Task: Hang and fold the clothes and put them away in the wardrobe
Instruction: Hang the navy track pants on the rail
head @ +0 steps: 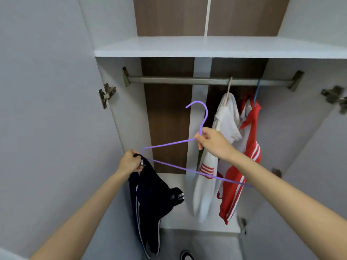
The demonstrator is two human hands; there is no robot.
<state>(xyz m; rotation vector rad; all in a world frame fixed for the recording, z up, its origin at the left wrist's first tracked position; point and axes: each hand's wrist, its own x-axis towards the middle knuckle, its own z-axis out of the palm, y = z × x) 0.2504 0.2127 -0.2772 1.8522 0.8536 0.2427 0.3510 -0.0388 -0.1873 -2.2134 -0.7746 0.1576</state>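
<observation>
My right hand [210,142] pinches a purple wire hanger [169,145] at the base of its hook, held up in front of the open wardrobe. My left hand [130,162] grips the collar of a dark navy garment with white stripes [150,199] right at the hanger's left corner; the garment dangles below. A metal rail [169,79] runs across the wardrobe above. A white garment [223,132] and a red one with white stripes [249,139] hang from the rail's right part, behind my right forearm.
A white shelf [206,47] sits above the rail. The wardrobe doors stand open at both sides, with hinges [107,94] on the left and on the right [336,98]. The left stretch of the rail carries no hangers. A shoe [186,255] shows on the floor.
</observation>
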